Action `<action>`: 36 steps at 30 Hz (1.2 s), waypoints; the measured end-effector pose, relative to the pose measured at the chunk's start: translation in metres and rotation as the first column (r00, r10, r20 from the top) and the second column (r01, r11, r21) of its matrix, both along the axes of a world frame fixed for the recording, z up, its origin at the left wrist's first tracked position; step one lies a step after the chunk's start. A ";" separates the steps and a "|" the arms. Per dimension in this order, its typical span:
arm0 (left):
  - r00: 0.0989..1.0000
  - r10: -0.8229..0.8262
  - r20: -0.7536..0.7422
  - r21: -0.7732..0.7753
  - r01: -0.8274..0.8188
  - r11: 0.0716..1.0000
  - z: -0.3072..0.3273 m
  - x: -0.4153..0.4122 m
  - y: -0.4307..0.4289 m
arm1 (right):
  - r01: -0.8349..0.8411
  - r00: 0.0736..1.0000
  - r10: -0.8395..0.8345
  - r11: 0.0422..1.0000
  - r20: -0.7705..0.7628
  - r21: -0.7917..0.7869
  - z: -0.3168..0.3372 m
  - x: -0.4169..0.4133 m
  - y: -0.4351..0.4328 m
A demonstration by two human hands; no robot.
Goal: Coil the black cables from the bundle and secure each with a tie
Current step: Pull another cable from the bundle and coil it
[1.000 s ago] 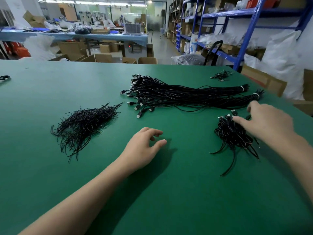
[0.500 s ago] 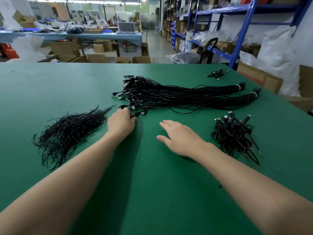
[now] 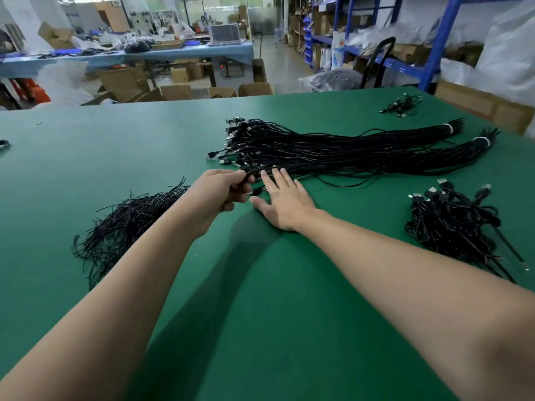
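- Left hand [image 3: 220,192], arm stretched forward, fingers curled, pinching a cable [image 3: 251,172].
- Right hand [image 3: 285,202], arm stretched forward, palm down, fingers straight and spread.
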State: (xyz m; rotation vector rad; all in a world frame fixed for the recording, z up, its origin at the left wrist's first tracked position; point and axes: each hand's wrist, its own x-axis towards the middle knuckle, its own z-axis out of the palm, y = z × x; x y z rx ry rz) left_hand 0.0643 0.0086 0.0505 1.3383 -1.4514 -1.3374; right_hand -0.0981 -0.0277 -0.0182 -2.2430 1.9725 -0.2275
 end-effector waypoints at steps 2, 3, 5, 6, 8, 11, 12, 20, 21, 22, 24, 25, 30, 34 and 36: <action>0.988 -0.065 -0.141 0.065 0.075 0.995 0.005 0.006 0.006 | 0.010 1.000 -0.010 0.998 -0.001 0.057 0.000 -0.001 -0.009; 0.977 -0.076 -0.197 0.083 0.094 0.992 0.009 0.011 0.008 | 0.005 1.000 -0.005 0.998 -0.003 0.067 0.000 -0.003 -0.012; 0.944 -0.039 -0.329 0.094 0.074 0.993 0.019 0.024 0.010 | -0.007 1.000 0.007 0.997 -0.008 0.072 -0.001 -0.005 -0.015; 0.914 0.002 -0.406 0.094 0.040 0.995 0.025 0.033 0.010 | -0.014 1.000 0.014 0.997 -0.002 0.072 -0.001 -0.006 -0.016; 0.853 0.083 -0.515 0.082 -0.047 0.995 0.036 0.051 0.013 | -0.009 1.000 0.008 0.997 0.019 0.073 0.000 -0.007 -0.013; 0.873 0.140 -0.466 0.032 -0.141 0.989 0.038 0.063 0.022 | 0.017 0.997 -0.020 0.999 0.077 0.042 0.006 -0.002 -0.003; 0.891 0.140 -0.431 0.018 -0.147 0.989 0.034 0.061 0.027 | 0.014 0.985 -0.018 1.000 0.173 0.021 0.010 0.002 0.004; 1.000 0.004 0.015 -0.137 -0.002 0.991 -0.019 0.007 0.090 | -0.352 -0.472 -0.333 0.920 0.816 0.171 0.046 0.002 0.090; 0.999 -0.010 0.041 -0.146 0.016 0.989 -0.023 0.001 0.097 | -0.348 -0.510 -0.333 0.923 0.793 0.164 0.049 -0.001 0.102; 0.998 -0.017 0.059 -0.158 0.026 0.987 -0.027 -0.003 0.103 | -0.328 -0.531 -0.324 0.930 0.783 0.163 0.052 -0.002 0.112; 0.996 -0.041 0.081 -0.186 0.055 0.981 -0.034 -0.008 0.113 | -0.263 -0.540 -0.310 0.945 0.783 0.193 0.055 -0.003 0.132; 0.990 -0.084 0.111 -0.198 0.105 0.975 -0.036 -0.008 0.117 | -0.223 -0.536 -0.312 0.949 0.784 0.224 0.057 -0.003 0.141; 0.919 -0.191 0.346 -0.275 0.294 0.915 -0.037 -0.006 0.118 | -0.210 -0.419 -0.347 0.936 0.839 0.282 0.067 -0.009 0.178; 0.919 -0.091 0.384 -0.522 0.297 0.800 -0.026 -0.016 0.119 | -0.400 -0.210 -0.367 0.878 0.906 0.263 0.078 -0.003 0.201; 0.933 -0.145 0.331 -0.632 0.333 0.700 -0.018 -0.024 0.122 | -0.496 -0.060 -0.338 0.826 0.939 0.266 0.085 0.004 0.213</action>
